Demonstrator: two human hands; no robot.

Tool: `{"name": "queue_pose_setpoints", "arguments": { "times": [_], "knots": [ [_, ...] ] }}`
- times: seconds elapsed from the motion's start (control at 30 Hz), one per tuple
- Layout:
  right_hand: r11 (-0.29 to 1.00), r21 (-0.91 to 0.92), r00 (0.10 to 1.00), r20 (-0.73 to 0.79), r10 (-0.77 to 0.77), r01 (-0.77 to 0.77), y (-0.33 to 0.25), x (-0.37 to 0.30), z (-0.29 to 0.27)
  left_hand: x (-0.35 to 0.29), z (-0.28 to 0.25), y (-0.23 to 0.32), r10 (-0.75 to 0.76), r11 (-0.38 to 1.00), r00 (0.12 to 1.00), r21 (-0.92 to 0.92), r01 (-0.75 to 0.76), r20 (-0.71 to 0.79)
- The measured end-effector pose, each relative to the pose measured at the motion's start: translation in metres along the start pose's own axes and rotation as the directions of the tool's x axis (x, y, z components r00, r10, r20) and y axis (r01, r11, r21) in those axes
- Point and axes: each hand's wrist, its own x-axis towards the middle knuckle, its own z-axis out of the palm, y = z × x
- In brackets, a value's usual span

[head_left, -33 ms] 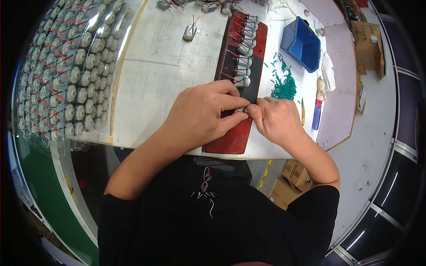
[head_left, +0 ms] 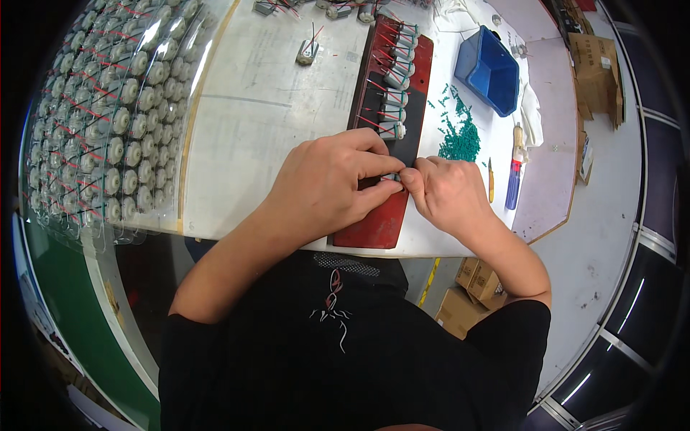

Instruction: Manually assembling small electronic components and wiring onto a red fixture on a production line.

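My left hand is closed, thumb and fingertips pinching what seems to be a small motor; only a grey and greenish sliver shows. Against its fingertips my right hand is closed too, thumb and index finger pressed together, and whatever it grips is hidden. Both hands are over the near half of a red and black holder. Beyond my fingers, a row of small motors with red and black wires and green bands stands along the holder. A heap of small green pieces lies right of it.
Stacked clear trays of motors fill the left side. One loose motor lies on the table, with more at the far edge. On the right are a blue bin, a blue-handled tool and a thin yellow tool.
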Motion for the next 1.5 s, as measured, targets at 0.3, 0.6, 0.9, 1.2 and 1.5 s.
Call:
{"name": "queue_pose_setpoints", "arguments": {
  "times": [0.3, 0.6, 0.9, 1.2, 1.5],
  "knots": [
    [0.997, 0.073, 0.999, 0.002, -0.04, 0.04, 0.004, -0.005, 0.002, -0.002, 0.001, 0.0, 0.006, 1.0, 1.0, 0.014, -0.006, -0.023],
    [0.929, 0.351, 0.988, -0.134, -0.074, 0.117, 0.04, -0.009, 0.017, -0.008, -0.003, 0.002, 0.167, 0.971, 0.984, 0.184, -0.154, -0.06],
    [0.885, 0.412, 0.889, -0.458, -0.006, 0.218, 0.011, 0.022, -0.001, 0.003, -0.003, 0.004, 0.346, 0.848, 0.92, 0.482, -0.222, -0.186],
    [0.872, 0.419, 0.819, -0.572, 0.039, 0.251, 0.022, 0.014, 0.022, 0.008, -0.001, 0.006, 0.279, 0.867, 0.938, 0.473, -0.156, -0.204],
    [0.817, 0.493, 0.79, -0.353, 0.502, -0.299, 0.052, -0.004, 0.0, 0.036, -0.035, 0.005, 0.213, 0.706, 0.936, 0.707, 0.051, -0.281]
  ]
}}
